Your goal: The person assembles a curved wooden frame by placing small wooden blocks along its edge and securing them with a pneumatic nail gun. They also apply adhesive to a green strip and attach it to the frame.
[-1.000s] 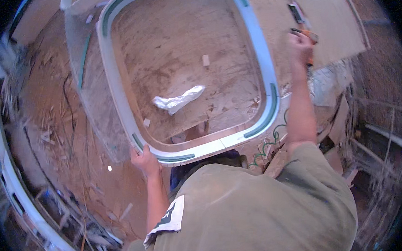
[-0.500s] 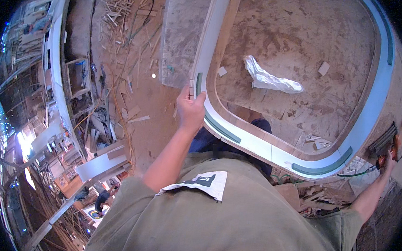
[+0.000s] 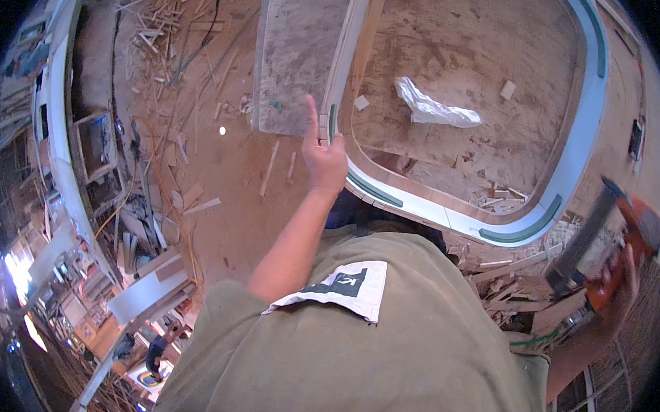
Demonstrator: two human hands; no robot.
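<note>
Two hands are in use, one at the work and one on a tool. The large round-cornered frame (image 3: 431, 211) lies directly ahead of the worker, over a dusty brown surface (image 3: 471, 51), its near side close to the torso; its far side runs out of view. Left hand (image 3: 325, 163): at the near left corner, thumb on the rim, index finger extended clear of it; the remaining fingers are hidden, so firmness of grip cannot be determined. Right hand (image 3: 622, 274): wrapped around the handle of an orange and dark nail gun (image 3: 639, 216), held beyond the frame's near right corner, apart from it.

Handling assessment: the frame appears stiff along its sides but wide enough to be awkward for one hand; weight is judged moderate. Joint lines in the rim are probable weak points under twisting. The pale face looks smooth and may slip under dusty fingers. Recommended hold: opposite sides, fingers beneath, thumbs clear of the green strips (image 3: 373, 189). The nail gun is judged rigid and nose-heavy; the handle is the proper hold. A crumpled white sheet (image 3: 438, 111), evidently light and limp, lies within the frame's outline.
</note>
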